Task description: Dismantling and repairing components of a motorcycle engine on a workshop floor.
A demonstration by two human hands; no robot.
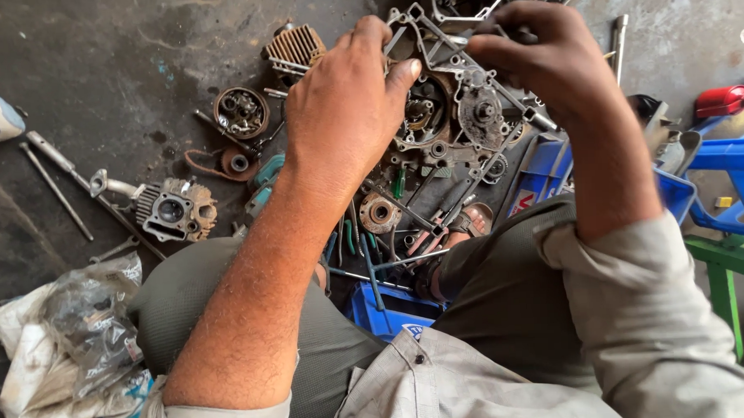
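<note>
Here, from my remote seat, I count one greasy grey cast-metal engine crankcase half, held up above the oily concrete floor, and I take it as my landmark. My left hand sits on the casing's left edge, fingers curled over the rim and thumb pressed against its face, so it grips the casing. My right hand is at the casing's upper right corner, its fingers bunched and pinching a thin dark tool whose tip meets the casing frame; what kind of tool it is I cannot tell. Left of the casing I count one finned rusty-brown cylinder piece, one round rusty clutch-like part, and, further left and lower, one grey finned cylinder head. Still further left lie two long thin metal rods. Below the casing several hand tools with green grips lie jumbled over one blue plastic crate; I cannot count them surely. Right of the casing stands one blue plastic stool, with one red object above it. At lower left, well apart from the casing, lies one crumpled plastic bag.
</note>
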